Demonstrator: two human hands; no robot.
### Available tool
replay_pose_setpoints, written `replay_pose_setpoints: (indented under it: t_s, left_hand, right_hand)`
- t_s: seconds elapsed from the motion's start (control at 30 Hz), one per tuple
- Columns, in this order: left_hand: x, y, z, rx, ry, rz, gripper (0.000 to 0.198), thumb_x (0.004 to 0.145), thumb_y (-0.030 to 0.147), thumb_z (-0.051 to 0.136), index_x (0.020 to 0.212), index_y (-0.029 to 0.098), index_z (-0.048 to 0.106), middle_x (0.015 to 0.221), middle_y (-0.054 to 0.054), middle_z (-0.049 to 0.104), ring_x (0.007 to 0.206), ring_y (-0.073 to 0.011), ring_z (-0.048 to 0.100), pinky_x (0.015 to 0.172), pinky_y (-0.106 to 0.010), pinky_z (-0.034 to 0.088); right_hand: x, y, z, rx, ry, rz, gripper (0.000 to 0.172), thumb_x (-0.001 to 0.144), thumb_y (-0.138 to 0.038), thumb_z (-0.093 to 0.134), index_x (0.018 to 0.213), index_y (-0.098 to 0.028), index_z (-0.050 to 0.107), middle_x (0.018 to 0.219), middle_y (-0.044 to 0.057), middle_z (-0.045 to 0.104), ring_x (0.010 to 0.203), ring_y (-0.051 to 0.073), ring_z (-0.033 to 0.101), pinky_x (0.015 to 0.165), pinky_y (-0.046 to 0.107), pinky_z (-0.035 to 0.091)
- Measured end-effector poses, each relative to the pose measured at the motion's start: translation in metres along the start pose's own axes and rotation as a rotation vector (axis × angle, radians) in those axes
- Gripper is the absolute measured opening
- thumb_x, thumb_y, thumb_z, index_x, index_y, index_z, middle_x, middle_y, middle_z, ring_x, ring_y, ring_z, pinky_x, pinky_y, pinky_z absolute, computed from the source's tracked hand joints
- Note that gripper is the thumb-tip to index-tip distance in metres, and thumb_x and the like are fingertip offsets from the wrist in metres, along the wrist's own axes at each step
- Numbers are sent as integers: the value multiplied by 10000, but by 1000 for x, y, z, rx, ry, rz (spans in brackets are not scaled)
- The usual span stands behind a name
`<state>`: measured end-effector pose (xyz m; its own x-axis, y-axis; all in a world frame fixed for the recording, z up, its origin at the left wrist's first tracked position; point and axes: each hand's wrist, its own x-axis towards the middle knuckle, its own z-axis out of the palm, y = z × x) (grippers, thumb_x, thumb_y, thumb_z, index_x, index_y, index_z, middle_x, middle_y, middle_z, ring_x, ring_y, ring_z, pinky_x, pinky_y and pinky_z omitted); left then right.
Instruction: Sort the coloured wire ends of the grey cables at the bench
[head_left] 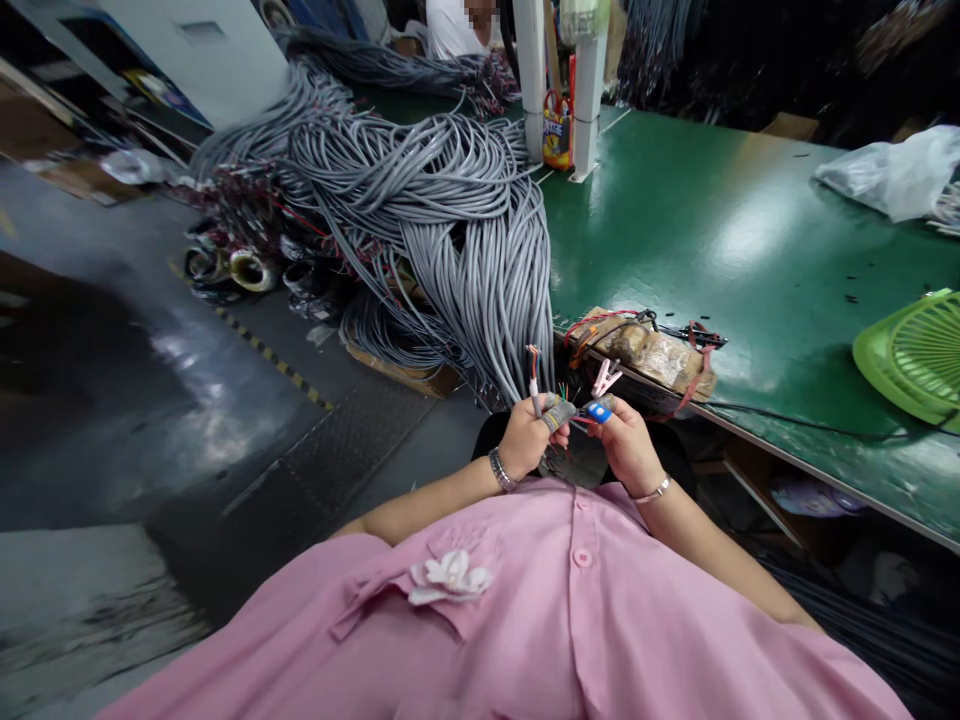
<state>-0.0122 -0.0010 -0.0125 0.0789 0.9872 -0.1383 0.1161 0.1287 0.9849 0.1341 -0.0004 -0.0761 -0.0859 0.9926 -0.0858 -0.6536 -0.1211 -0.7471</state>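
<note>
Cable (534,388) pinched in your left hand (525,437), wires (564,393) in your right hand (627,447). Tug hard, a strand could snap.

Below and left of the left hand (529,438): grey concrete floor (112,400), dull, with pale patches of reflected light. Crossed farther out by a yellow-and-black striped line (274,355); nearer to the hand, a dark metal tread plate (360,440).

Right of the right hand (628,448) and beyond it: long green workbench (750,180), glossy, with a soft white glare near its middle. Far beyond both hands, at the bench edge: two white posts (531,80), upright, side by side. Far up to the left: pale wall panel (202,50). Far up to the right: only shadow, too dark to tell.
</note>
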Motion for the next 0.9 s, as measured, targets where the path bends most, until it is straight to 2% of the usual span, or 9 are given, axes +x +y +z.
replay_pose_setpoints:
  t_s: [0.07, 0.13, 0.23, 0.3, 0.5, 0.63, 0.9]
  left_hand:
    - [0, 3, 1, -60, 7, -16, 386, 754, 475, 719, 643, 141, 561, 545, 16, 577, 424, -74, 528, 413, -186, 411]
    - [0, 8, 3, -91, -4, -26, 379, 744, 467, 731, 654, 143, 557, 543, 22, 574, 412, -71, 514, 403, -187, 412]
    - [0, 12, 7, -86, -26, -26, 389, 743, 469, 732, 643, 142, 546, 537, 20, 574, 411, -71, 518, 402, -185, 420]
    - [1, 13, 11, -72, -28, -24, 399, 747, 478, 725, 635, 141, 544, 538, 17, 576, 414, -70, 521, 399, -181, 419]
    - [3, 12, 14, -37, -64, -23, 377, 760, 464, 714, 654, 138, 558, 548, 14, 581, 427, -72, 528, 409, -182, 435]
    - [2, 11, 13, 24, -129, 0, 358, 782, 446, 698, 672, 128, 576, 563, 5, 595, 437, -71, 537, 428, -180, 451]
    - [6, 8, 16, 25, -100, -33, 356, 783, 437, 691, 658, 127, 567, 537, 13, 580, 416, -66, 524, 409, -164, 420]
  right_hand:
    - [5, 1, -7, 145, 25, 52, 232, 734, -399, 767, 705, -218, 624, 608, -43, 528, 569, 103, 460, 586, 247, 433]
    - [14, 0, -12, 254, 46, 150, 325, 754, -534, 716, 743, -220, 629, 647, -26, 562, 567, 106, 482, 567, 247, 452]
    - [30, -2, -15, 269, -17, 246, 477, 755, -687, 632, 824, -215, 651, 753, 10, 635, 581, 110, 527, 564, 254, 477]
    - [38, -3, -12, 262, -70, 225, 478, 755, -684, 639, 865, -219, 656, 808, 18, 661, 597, 112, 542, 584, 261, 486]
    - [39, -6, -3, 273, -44, 76, 453, 727, -659, 688, 821, -217, 658, 801, 10, 675, 609, 119, 540, 583, 264, 465]
    - [39, -7, 1, 299, -71, 161, 472, 729, -660, 688, 861, -206, 675, 837, 22, 699, 621, 122, 567, 584, 269, 476]
    - [48, 1, -1, 438, 4, 164, 374, 720, -541, 770, 831, -198, 671, 781, 0, 712, 643, 120, 607, 609, 258, 503]
